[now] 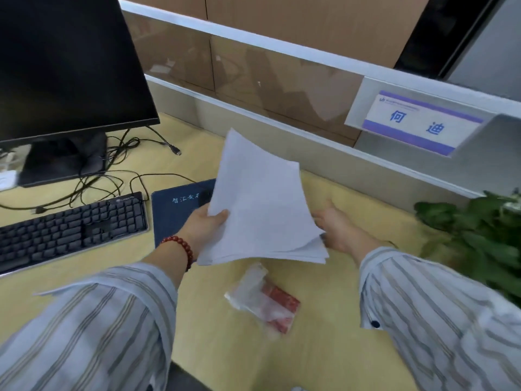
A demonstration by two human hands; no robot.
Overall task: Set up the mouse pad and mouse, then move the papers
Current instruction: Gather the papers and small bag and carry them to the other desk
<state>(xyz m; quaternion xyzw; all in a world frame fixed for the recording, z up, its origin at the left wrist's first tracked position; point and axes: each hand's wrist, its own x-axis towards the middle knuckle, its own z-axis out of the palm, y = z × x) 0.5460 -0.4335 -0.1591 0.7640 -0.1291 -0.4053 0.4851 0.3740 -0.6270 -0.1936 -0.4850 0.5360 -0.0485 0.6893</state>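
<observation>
A stack of white papers (262, 204) is lifted above the yellow desk (324, 348), tilted with its far corner up. My left hand (201, 225) grips the stack's left edge, thumb on top. My right hand (335, 224) holds the stack's right edge from below. Under and left of the papers lies a dark blue mouse pad (176, 207) with light lettering, right of the keyboard. The papers hide most of the pad. A dark shape at the pad's far edge may be the mouse; I cannot tell.
A black keyboard (70, 230) sits at the left, a black monitor (64, 66) on its stand behind it, with loose cables (118, 179). A clear plastic bag with red contents (265, 300) lies on the desk near me. A green plant (479, 238) is at the right. A partition with a name card (417, 122) borders the back.
</observation>
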